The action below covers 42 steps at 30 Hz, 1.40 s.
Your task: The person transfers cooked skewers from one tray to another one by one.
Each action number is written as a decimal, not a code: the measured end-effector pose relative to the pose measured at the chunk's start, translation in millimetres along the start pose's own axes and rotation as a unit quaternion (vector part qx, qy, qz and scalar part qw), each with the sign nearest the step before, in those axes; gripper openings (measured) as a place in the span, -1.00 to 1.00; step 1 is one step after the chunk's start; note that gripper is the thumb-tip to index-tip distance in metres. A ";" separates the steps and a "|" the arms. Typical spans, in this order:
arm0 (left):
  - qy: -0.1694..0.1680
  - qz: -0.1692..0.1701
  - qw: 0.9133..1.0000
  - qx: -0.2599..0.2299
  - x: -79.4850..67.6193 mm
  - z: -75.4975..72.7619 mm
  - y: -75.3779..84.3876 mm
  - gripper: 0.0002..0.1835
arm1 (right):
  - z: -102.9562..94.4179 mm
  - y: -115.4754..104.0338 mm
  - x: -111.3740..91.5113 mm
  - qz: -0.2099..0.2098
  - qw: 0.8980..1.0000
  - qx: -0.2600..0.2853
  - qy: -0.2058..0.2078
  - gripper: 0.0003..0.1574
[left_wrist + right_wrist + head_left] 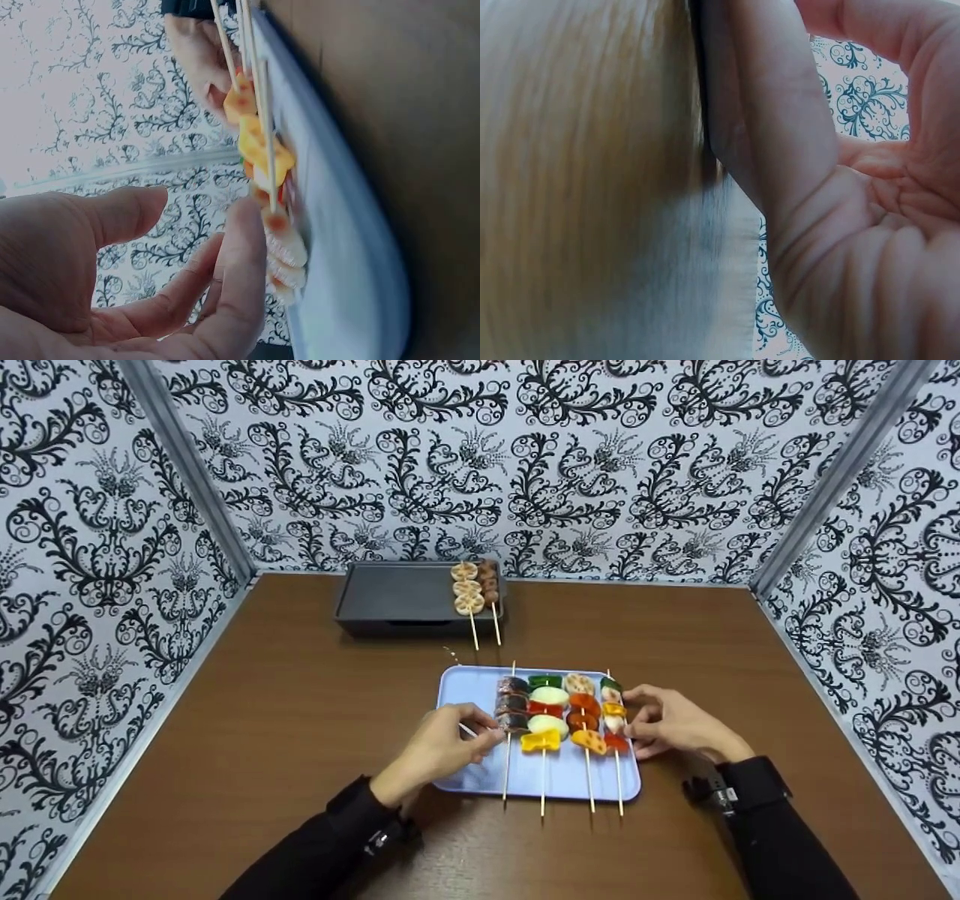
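Note:
A light blue tray point(469, 772) holds several skewers lying side by side. The leftmost skewer point(513, 703) carries dark-skinned pieces; in the left wrist view its pale pieces point(285, 255) are right by my fingertips. My left hand point(442, 746) hovers over the tray's left part, thumb and forefinger apart. Beside that skewer lie a pepper-and-white-slice skewer point(547, 712) and an orange-and-brown skewer point(585, 712). My right hand point(675, 727) is at the tray's right edge, thumb and forefinger against the rightmost mixed skewer point(613, 712). The right wrist view shows mostly fingers point(787, 112).
Behind the tray stands a dark grey grill point(397, 596). On its right end lie a lotus-slice skewer point(466, 589) and a brown meatball skewer point(490, 583), sticks overhanging the front. Patterned walls point(480, 472) bound the brown table point(300, 697) at the back and sides.

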State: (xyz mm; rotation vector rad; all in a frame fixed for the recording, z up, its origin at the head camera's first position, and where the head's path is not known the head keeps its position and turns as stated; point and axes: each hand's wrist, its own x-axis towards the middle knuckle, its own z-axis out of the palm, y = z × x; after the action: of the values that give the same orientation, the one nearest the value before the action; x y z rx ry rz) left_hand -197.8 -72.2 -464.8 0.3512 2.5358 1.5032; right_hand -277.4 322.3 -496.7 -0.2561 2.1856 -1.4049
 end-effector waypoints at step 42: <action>0.173 -0.025 0.984 -0.044 95.2 -74.1 -4.9 -0.49 | 1.0 -1.6 -1.2 0.025 0.999 0.027 0.002 -0.12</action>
State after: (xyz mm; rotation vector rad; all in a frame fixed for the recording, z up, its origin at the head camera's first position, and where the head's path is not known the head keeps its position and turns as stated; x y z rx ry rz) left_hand -309.2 -109.2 -436.5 0.0125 2.6921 1.7848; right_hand -276.1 321.4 -495.2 -0.1764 2.1390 -1.4359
